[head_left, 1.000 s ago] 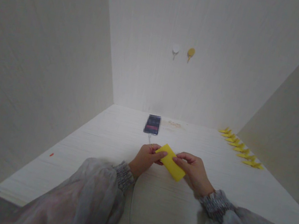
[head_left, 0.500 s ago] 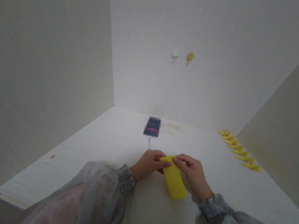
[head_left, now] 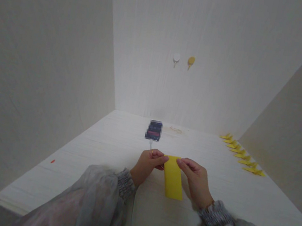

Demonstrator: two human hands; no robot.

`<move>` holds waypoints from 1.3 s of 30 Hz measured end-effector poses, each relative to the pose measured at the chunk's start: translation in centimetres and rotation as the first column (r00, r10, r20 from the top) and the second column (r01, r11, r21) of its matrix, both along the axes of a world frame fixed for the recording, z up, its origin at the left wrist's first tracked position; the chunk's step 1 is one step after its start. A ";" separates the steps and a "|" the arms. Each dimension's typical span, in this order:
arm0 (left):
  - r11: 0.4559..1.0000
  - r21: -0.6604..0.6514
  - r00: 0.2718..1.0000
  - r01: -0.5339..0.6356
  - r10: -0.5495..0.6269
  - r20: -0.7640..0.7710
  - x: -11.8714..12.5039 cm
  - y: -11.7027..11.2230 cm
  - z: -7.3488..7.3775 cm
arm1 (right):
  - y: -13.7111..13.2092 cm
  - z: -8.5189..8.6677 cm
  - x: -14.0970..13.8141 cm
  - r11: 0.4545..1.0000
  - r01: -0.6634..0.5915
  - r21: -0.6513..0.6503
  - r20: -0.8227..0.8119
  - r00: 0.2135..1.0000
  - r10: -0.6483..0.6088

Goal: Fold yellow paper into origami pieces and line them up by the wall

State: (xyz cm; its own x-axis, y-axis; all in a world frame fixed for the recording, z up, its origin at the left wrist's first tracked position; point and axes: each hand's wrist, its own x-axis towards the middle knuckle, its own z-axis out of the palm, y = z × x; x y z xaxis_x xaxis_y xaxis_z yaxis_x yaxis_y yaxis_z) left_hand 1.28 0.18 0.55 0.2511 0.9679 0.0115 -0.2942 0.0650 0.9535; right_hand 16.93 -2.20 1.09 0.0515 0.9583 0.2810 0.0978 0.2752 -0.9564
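A folded strip of yellow paper [head_left: 172, 179] lies lengthwise on the white table [head_left: 96, 158] in front of me. My left hand [head_left: 148, 164] pinches its far left corner with thumb and fingers closed. Opposite it, my right hand [head_left: 196, 177] pinches the far right corner. Both wrists wear grey gathered sleeves.
A phone [head_left: 154, 130] lies beyond my hands with a white cable running toward me. A row of several small folded yellow paper pieces [head_left: 241, 155] lines the right wall. Two hooks [head_left: 183, 59] hang on the back wall. A tiny red speck [head_left: 53, 161] sits at the left.
The yellow paper has turned from slanting across my hands to pointing straight toward me and now lies lower on the table. Both hands have shifted their grip to its far end.
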 end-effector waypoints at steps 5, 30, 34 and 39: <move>1.000 0.013 1.000 -0.004 0.003 0.026 0.0 -0.1 0.2 | -0.3 0.4 -0.4 1.000 -0.006 -0.013 -0.046 0.999 0.005; 0.993 -0.035 0.990 0.116 -0.119 -0.080 0.1 -0.2 0.2 | 0.1 0.0 -0.8 0.983 0.169 -0.067 -0.163 0.970 -0.177; 0.977 -0.049 0.969 0.208 -0.213 -0.128 0.2 -0.3 0.0 | 0.1 0.2 -0.9 0.977 0.197 -0.078 -0.171 0.963 -0.208; 0.984 -0.068 0.975 0.166 -0.175 -0.138 0.3 -0.3 0.1 | 0.2 0.2 -0.8 0.977 0.204 -0.064 -0.163 0.964 -0.212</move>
State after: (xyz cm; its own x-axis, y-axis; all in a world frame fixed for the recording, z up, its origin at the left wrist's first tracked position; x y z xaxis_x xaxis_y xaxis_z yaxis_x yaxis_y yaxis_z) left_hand 1.55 -0.08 0.62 0.4077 0.9087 -0.0894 -0.1351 0.1568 0.9783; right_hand 16.13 -2.02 1.30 0.2936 0.9332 0.2073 -0.0143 0.2212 -0.9751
